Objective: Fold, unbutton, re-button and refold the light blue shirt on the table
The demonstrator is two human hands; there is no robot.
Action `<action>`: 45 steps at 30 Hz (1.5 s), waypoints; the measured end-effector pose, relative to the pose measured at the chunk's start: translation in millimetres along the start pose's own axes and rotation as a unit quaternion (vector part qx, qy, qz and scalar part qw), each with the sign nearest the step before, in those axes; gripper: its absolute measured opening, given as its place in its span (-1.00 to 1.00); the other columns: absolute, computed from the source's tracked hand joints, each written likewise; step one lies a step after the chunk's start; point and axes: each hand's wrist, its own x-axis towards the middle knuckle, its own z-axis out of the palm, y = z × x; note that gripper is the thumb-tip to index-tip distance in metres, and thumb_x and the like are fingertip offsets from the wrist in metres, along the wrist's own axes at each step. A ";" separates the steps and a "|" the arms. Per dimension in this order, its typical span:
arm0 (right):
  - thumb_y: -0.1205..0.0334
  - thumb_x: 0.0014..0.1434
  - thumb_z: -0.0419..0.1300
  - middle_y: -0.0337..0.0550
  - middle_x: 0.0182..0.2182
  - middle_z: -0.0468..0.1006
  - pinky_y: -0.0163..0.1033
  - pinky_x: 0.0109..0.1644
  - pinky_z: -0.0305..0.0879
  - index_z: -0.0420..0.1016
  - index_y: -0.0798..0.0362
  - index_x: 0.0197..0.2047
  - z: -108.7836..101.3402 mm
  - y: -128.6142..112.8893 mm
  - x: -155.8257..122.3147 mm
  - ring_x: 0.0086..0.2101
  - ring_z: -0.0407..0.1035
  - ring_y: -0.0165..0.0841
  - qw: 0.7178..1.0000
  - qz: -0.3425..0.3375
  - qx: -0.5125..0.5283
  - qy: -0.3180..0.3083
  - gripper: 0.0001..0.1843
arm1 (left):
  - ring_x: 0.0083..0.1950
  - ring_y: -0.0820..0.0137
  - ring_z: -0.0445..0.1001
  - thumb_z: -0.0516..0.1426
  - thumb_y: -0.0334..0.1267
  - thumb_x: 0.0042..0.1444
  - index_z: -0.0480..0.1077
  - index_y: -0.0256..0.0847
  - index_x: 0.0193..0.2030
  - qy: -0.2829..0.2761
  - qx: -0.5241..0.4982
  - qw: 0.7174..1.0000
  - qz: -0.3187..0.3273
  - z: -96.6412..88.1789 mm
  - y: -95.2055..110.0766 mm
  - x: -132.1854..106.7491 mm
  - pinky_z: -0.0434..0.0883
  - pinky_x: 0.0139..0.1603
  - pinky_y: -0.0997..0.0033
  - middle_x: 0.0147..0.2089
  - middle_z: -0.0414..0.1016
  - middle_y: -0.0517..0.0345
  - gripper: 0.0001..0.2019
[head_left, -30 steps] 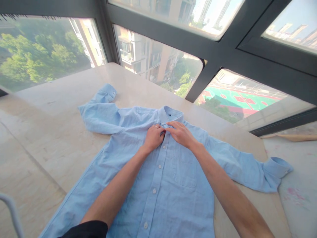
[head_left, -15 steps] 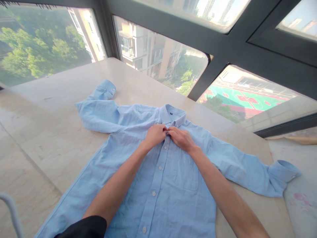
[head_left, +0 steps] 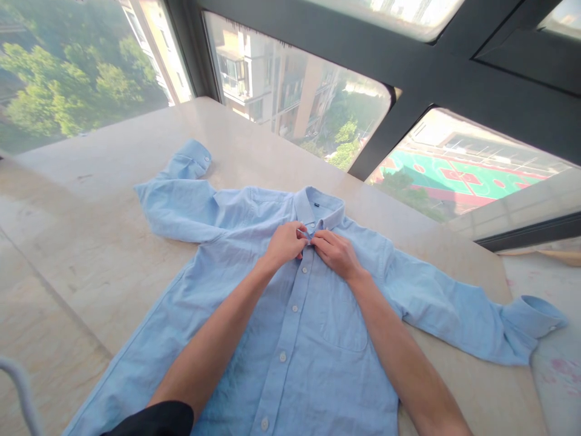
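A light blue button-up shirt [head_left: 336,321] lies front side up with both sleeves spread out. Just below its collar [head_left: 306,206], my left hand [head_left: 288,241] pinches the edge of the front placket. My right hand [head_left: 336,251] grips the other side of the same spot, fingertips almost meeting the left ones. The button between them is mostly hidden by my fingers. Farther down the placket, white buttons [head_left: 282,357] sit fastened in a row. A chest pocket [head_left: 347,327] shows beside my right forearm.
The shirt rests on a beige stone sill [head_left: 59,242] bounded by dark window frames [head_left: 318,42]. A grey curved tube [head_left: 20,387] enters at the lower left. A pale flowered cloth [head_left: 558,369] lies at the right, under the cuff.
My hands stay at the same spot below the collar, with the left fingers slightly more raised and parted. The view has shifted a little.
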 end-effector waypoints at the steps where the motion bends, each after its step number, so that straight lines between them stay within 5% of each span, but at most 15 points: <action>1: 0.26 0.43 -0.12 -0.07 -0.14 0.58 -0.22 -0.10 0.37 0.59 -0.01 -0.16 0.0 0.0 -0.5 -0.16 0.46 -0.32 1.000 -0.005 0.006 0.003 -0.58 | -0.60 0.50 0.47 0.14 -0.46 0.06 0.45 -0.27 -0.02 -0.007 0.001 1.000 0.003 -0.2 -0.4 -0.1 0.44 -0.37 0.47 -0.24 0.63 0.16 -0.69; 8: 0.34 0.38 0.04 -0.06 -0.22 0.61 -0.20 -0.13 0.37 0.57 0.03 -0.09 1.8 2.3 -3.4 -0.24 0.48 -0.30 0.997 -0.051 0.008 0.059 -0.74 | -0.25 0.28 0.59 0.13 -0.44 0.09 0.48 -0.21 -0.05 0.061 0.098 0.993 0.019 9.7 -0.3 -3.4 0.42 -0.20 0.38 -0.28 0.63 0.12 -0.72; 13: 0.37 0.35 0.06 -0.08 -0.29 0.58 -0.22 -0.17 0.39 0.57 0.02 -0.22 -0.3 3.5 -4.9 -0.28 0.47 -0.31 0.995 -0.056 0.016 0.081 -0.75 | -0.09 0.19 0.57 0.17 -0.41 0.07 0.41 -0.18 0.06 0.093 0.099 0.991 -0.015 17.0 2.5 -6.0 0.39 -0.15 0.31 -0.21 0.64 0.09 -0.63; 25: 0.39 0.34 0.08 -0.08 -0.25 0.61 -0.23 -0.17 0.41 0.55 0.02 -0.20 1.3 1.3 -4.5 -0.26 0.51 -0.31 0.991 -0.067 0.034 0.112 -0.79 | -0.40 0.41 0.50 0.30 -0.39 -0.16 0.38 -0.26 -0.26 0.073 -0.161 0.981 -0.082 12.7 -13.5 10.7 0.34 -0.41 0.50 -0.42 0.56 0.15 -0.71; 32: 0.40 0.34 0.07 -0.09 -0.22 0.63 -0.23 -0.13 0.43 0.53 0.00 -0.18 3.0 2.5 -4.7 -0.22 0.52 -0.32 0.989 -0.060 0.065 0.116 -0.79 | -0.57 0.54 0.34 0.30 -0.41 -0.15 0.38 -0.27 -0.32 0.063 -0.207 0.973 -0.083 10.5 -7.6 8.4 0.22 -0.62 0.58 -0.50 0.48 0.24 -0.76; 45: 0.40 0.32 0.10 -0.09 -0.21 0.63 -0.23 -0.11 0.45 0.54 0.00 -0.18 5.1 4.0 -4.7 -0.19 0.54 -0.30 0.987 -0.056 0.079 0.125 -0.80 | -0.61 0.58 0.29 0.32 -0.43 -0.15 0.32 -0.25 -0.31 0.048 -0.259 0.959 -0.107 5.2 -2.9 6.2 0.17 -0.64 0.61 -0.52 0.49 0.24 -0.72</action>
